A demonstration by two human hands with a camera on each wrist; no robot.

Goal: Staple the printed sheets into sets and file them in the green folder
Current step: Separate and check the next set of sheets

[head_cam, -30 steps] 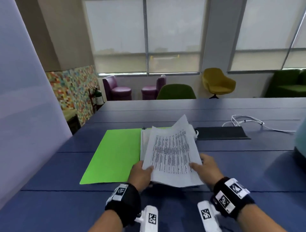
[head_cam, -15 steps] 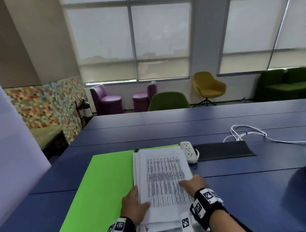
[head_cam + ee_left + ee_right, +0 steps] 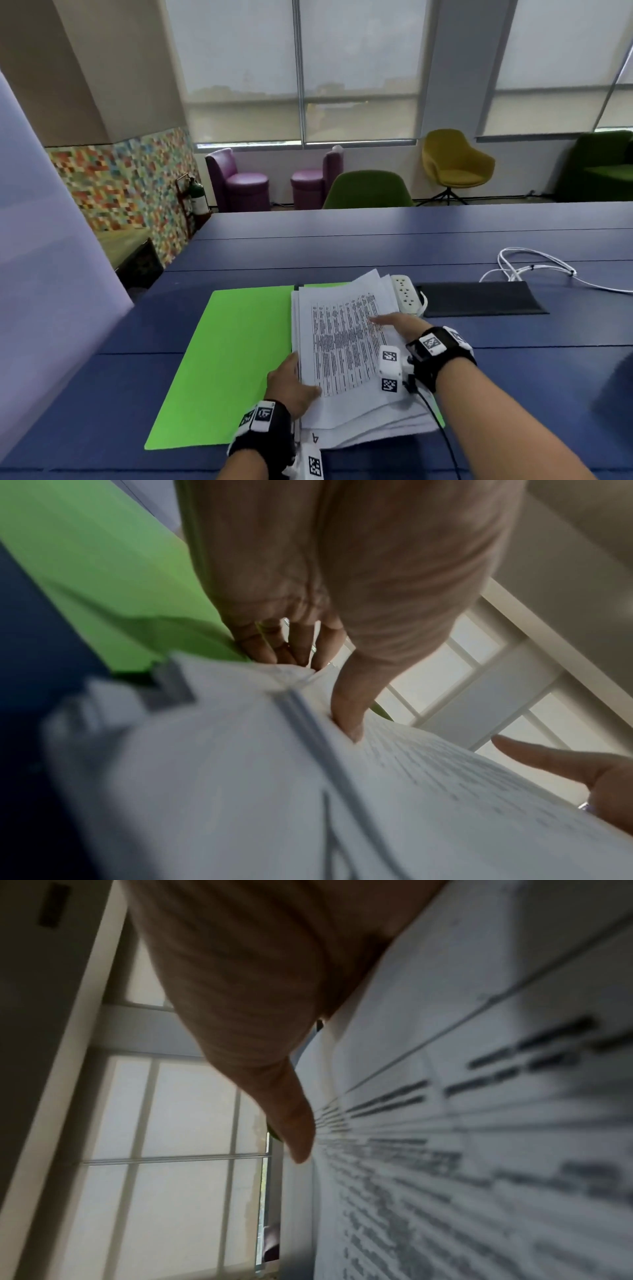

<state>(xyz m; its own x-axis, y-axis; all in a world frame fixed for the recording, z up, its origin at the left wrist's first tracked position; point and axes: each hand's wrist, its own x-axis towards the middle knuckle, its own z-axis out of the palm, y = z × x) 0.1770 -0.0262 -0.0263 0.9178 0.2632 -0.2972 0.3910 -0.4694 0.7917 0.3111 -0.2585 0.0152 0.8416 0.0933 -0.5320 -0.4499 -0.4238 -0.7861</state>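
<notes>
Here the printed sheets lie as a loose, fanned pile on the right half of the open green folder, which is spread flat on the blue desk. The left hand grips the pile at its near left edge: in the left wrist view the thumb lies on top of the paper and the fingers curl in under the edge. The right hand rests open and flat on the top page, fingers straight and pointing left across the print. The step in hand looks like squaring up or settling the sheets in the folder; no stapler shows in any view, so I cannot tell whether this top set is already fastened. To do it well, the flat hand should keep light, even pressure so the top page does not slide, while the other hand draws the stray lower sheets in line with the left edge near the fold. The pages at the far corner lift and splay toward the white power strip, which lies just beyond the pile beside a dark flat panel; they want smoothing down before the cover is closed, or they will crease. Some sheets also stick out past the near edge of the folder and should be pushed in first. Paper this thin buckles easily, so slow sliding suits it better than pushing hard.
</notes>
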